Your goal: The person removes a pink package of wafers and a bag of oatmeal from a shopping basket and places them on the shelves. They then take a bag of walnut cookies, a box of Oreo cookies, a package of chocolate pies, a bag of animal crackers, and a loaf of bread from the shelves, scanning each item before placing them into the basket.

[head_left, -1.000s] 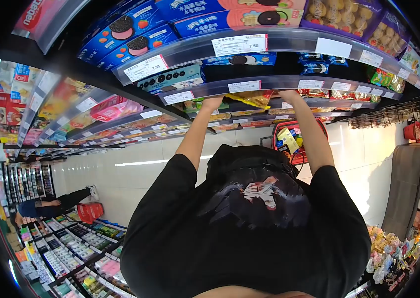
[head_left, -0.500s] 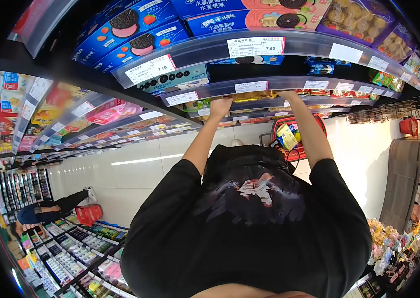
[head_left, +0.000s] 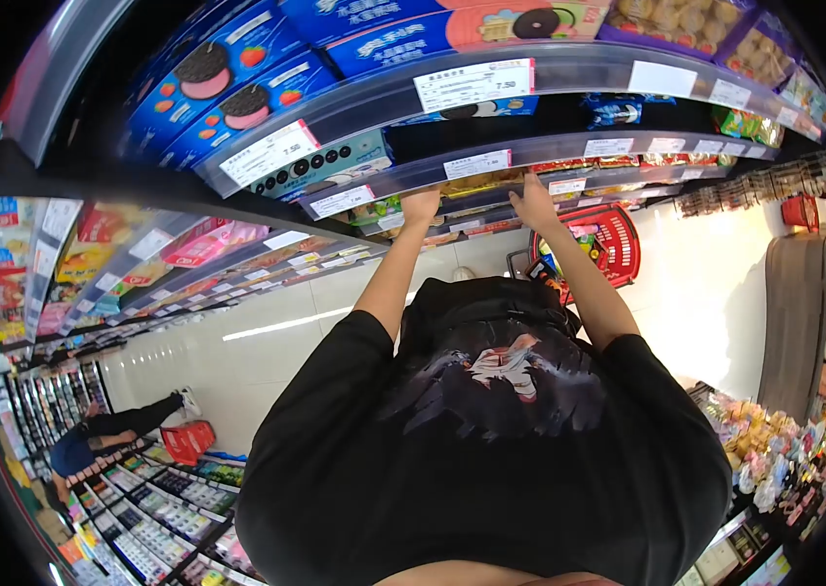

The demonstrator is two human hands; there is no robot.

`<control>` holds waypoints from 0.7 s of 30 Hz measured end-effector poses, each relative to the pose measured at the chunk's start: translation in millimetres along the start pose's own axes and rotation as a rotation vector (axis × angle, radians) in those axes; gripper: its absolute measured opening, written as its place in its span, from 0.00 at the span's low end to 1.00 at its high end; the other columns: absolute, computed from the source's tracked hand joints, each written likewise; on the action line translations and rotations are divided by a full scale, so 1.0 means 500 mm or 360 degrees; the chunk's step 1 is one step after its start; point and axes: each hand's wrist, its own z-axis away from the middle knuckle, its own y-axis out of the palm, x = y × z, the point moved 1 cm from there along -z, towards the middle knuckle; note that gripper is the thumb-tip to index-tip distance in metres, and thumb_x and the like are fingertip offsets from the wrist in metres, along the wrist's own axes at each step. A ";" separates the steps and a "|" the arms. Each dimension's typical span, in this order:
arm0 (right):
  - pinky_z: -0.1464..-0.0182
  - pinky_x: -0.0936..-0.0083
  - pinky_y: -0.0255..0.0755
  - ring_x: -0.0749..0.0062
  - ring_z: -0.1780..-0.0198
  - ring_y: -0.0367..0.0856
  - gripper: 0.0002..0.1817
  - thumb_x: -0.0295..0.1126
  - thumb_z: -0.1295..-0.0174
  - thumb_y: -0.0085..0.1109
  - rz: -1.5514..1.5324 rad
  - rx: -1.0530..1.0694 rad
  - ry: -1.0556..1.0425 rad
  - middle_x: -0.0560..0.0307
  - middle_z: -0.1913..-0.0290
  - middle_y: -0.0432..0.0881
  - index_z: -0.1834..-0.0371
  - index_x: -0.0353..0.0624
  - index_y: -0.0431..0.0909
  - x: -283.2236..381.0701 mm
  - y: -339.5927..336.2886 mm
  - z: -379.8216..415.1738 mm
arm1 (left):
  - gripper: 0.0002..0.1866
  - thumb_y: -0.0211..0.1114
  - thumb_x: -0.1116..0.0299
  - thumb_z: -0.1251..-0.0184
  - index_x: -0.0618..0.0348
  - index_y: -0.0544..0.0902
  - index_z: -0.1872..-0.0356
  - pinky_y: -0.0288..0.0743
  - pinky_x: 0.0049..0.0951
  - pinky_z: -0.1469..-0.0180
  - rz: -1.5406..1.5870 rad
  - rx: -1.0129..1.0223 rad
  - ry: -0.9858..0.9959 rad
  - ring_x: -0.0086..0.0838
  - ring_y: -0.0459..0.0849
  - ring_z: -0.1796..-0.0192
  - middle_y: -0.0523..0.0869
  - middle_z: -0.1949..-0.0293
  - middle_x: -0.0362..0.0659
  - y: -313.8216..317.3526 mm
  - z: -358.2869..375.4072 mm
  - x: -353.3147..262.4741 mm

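Observation:
Both my arms reach forward to a lower store shelf. My left hand (head_left: 420, 207) is at the front of that shelf beside green packets (head_left: 386, 209); its fingers are hidden under the shelf edge above. My right hand (head_left: 534, 203) is at the right end of a row of yellow packages (head_left: 481, 184). Its thumb stands apart from the fingers, which point toward the shelf, and I see nothing in its grasp. Whether either hand touches the yellow packages cannot be made out.
Above the hands, blue cookie boxes (head_left: 237, 93) fill an upper shelf behind price tags (head_left: 476, 86). A red shopping basket (head_left: 618, 244) with colourful packs stands on the floor at right. At left, another person (head_left: 76, 451) bends near a red basket (head_left: 188, 442). A brown counter (head_left: 790, 327) stands right.
My right hand has come back slightly from under the shelf edge, moving left and showing its thumb and fingers. The view has shifted, and more of the red basket's inside shows.

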 end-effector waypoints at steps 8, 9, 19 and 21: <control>0.46 0.60 0.68 0.43 0.48 0.72 0.26 0.40 0.48 0.60 0.0189 0.0290 0.0139 0.33 0.48 0.71 0.53 0.29 0.68 0.018 -0.009 -0.019 | 0.24 0.48 0.52 0.36 0.55 0.72 0.44 0.56 0.41 0.35 -0.0285 0.0186 0.0018 0.46 0.65 0.37 0.72 0.41 0.51 0.042 -0.020 0.075; 0.46 0.60 0.68 0.44 0.47 0.72 0.26 0.41 0.48 0.60 0.0188 0.0304 0.0140 0.34 0.48 0.71 0.53 0.29 0.69 0.015 -0.006 -0.023 | 0.25 0.47 0.51 0.36 0.55 0.72 0.44 0.55 0.40 0.35 -0.0226 0.0211 -0.0107 0.45 0.65 0.37 0.71 0.41 0.50 0.029 -0.017 0.062; 0.41 0.60 0.62 0.48 0.36 0.60 0.37 0.30 0.50 0.56 0.0087 0.0096 -0.0070 0.37 0.39 0.62 0.38 0.31 0.50 -0.006 0.015 0.026 | 0.19 0.61 0.62 0.40 0.59 0.78 0.50 0.73 0.34 0.51 0.0518 0.0026 -0.0323 0.39 0.82 0.54 0.83 0.57 0.51 0.017 0.015 0.042; 0.38 0.59 0.59 0.52 0.32 0.53 0.38 0.27 0.52 0.53 0.0213 0.0026 -0.0135 0.41 0.36 0.59 0.36 0.33 0.49 -0.001 0.006 0.040 | 0.14 0.63 0.68 0.44 0.61 0.80 0.56 0.75 0.31 0.57 0.0473 -0.0025 -0.0302 0.36 0.84 0.62 0.85 0.64 0.50 0.000 0.058 0.001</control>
